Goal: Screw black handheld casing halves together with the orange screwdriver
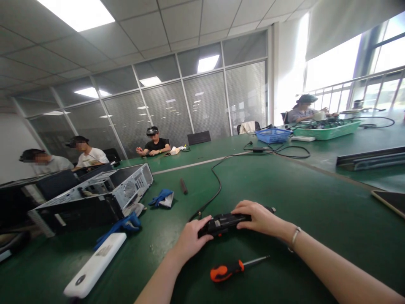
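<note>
A long black corded power tool with a small red-orange part lies across the green table in front of me. My left hand is closed round its left end, close to where the black cord runs off. My right hand grips the tool near its right end, fingers over the top and thumb on the near side. A short metal tip shows beyond that hand. Nearer to me lies a screwdriver with an orange and black handle, its shaft pointing right. Neither hand touches it.
An opened computer case stands at left, beside blue gloves and a white power strip. A dark stick lies beyond. Blue and green baskets stand at the back right. Several people sit around the table.
</note>
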`<state>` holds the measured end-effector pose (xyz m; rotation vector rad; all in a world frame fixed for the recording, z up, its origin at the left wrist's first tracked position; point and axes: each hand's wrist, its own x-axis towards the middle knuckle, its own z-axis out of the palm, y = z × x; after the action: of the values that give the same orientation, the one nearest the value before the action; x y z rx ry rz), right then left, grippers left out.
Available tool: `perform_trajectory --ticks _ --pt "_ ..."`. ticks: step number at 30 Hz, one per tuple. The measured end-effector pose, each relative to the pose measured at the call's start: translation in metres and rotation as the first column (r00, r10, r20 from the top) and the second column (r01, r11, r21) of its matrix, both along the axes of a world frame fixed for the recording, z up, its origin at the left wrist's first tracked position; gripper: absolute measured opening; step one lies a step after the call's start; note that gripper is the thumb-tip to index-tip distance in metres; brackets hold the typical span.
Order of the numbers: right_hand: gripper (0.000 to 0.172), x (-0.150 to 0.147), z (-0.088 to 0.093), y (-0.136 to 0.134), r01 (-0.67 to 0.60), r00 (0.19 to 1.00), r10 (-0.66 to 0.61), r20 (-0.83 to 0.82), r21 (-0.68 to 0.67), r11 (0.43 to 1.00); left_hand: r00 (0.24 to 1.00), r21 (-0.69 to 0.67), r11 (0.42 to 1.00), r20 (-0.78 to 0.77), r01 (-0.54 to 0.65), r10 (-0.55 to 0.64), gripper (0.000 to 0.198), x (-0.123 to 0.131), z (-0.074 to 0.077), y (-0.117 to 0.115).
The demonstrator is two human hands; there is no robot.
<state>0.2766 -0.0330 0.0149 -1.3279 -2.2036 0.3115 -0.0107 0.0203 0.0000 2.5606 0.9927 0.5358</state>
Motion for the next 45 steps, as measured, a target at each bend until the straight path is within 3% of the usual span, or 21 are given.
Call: perform_trajectory --ticks 4,7,9,11,13,15,18,24,28,33,36,39,42,45 --pt "0.038 -0.002 -0.002 0.000 0.016 1.000 -0.017 0.014 0.017 1.000 0.998 -0.002 1.000 0.056 0.009 -0.009 0.057 -0.002 0.001 -0.002" --pt "0.036 -0.003 -0.002 0.001 0.041 0.999 -0.042 0.024 0.030 0.999 0.981 -0.028 1.000 0.192 0.007 -0.002 0.044 -0.007 0.003 0.002" --pt "0.035 -0.004 -0.002 0.000 0.053 0.998 -0.054 0.026 0.035 0.998 0.966 -0.028 0.997 0.247 -0.070 0.075 0.039 -0.010 0.002 0.010" --pt "0.035 -0.004 -0.001 0.000 0.057 0.998 -0.058 0.027 0.036 0.998 0.957 0.057 0.972 0.198 -0.227 0.212 0.039 -0.012 0.001 0.023" --pt "0.034 -0.004 0.000 -0.001 0.057 0.998 -0.058 0.031 0.031 0.998 0.946 0.178 0.929 0.061 -0.323 0.317 0.041 -0.010 0.001 0.038" --pt "0.034 -0.004 0.000 -0.002 0.059 0.998 -0.060 0.037 0.027 0.998 0.922 0.283 0.900 -0.106 -0.332 0.373 0.042 -0.005 0.002 0.055" --pt "0.035 -0.004 0.001 -0.002 0.061 0.997 -0.062 0.040 0.027 0.998 0.871 0.268 0.890 -0.237 -0.368 0.431 0.033 0.005 0.005 0.089" --pt "0.033 -0.006 0.004 -0.001 0.073 0.996 -0.074 0.050 0.018 0.997 0.880 0.163 0.901 -0.204 -0.402 0.430 0.025 0.013 0.005 0.170" --pt "0.033 -0.006 0.004 0.001 0.078 0.996 -0.080 0.049 0.033 0.996 0.887 0.143 0.882 -0.042 -0.450 0.460 0.045 0.009 0.000 0.191" --pt "0.034 -0.005 0.001 0.002 0.065 0.996 -0.068 0.061 0.043 0.997 0.914 0.114 0.912 0.151 -0.394 0.377 0.046 0.010 0.000 0.160" --pt "0.034 -0.004 -0.001 0.001 0.050 0.997 -0.054 0.064 0.063 0.997 0.913 0.060 0.937 0.253 -0.344 0.319 0.040 0.016 0.005 0.117" --pt "0.034 -0.005 -0.004 0.000 0.044 0.996 -0.051 0.075 0.091 0.995 0.879 -0.109 0.982 0.439 -0.154 0.187 0.040 0.021 0.012 0.064" --pt "0.035 -0.009 -0.009 0.000 0.053 0.994 -0.063 0.086 0.116 0.992 0.897 -0.090 0.991 0.424 -0.100 0.129 0.039 0.022 0.015 0.020" --pt "0.034 -0.012 -0.011 -0.001 0.061 0.994 -0.072 0.087 0.125 0.990 0.911 -0.068 0.990 0.388 -0.127 0.144 0.047 0.018 0.013 -0.002"
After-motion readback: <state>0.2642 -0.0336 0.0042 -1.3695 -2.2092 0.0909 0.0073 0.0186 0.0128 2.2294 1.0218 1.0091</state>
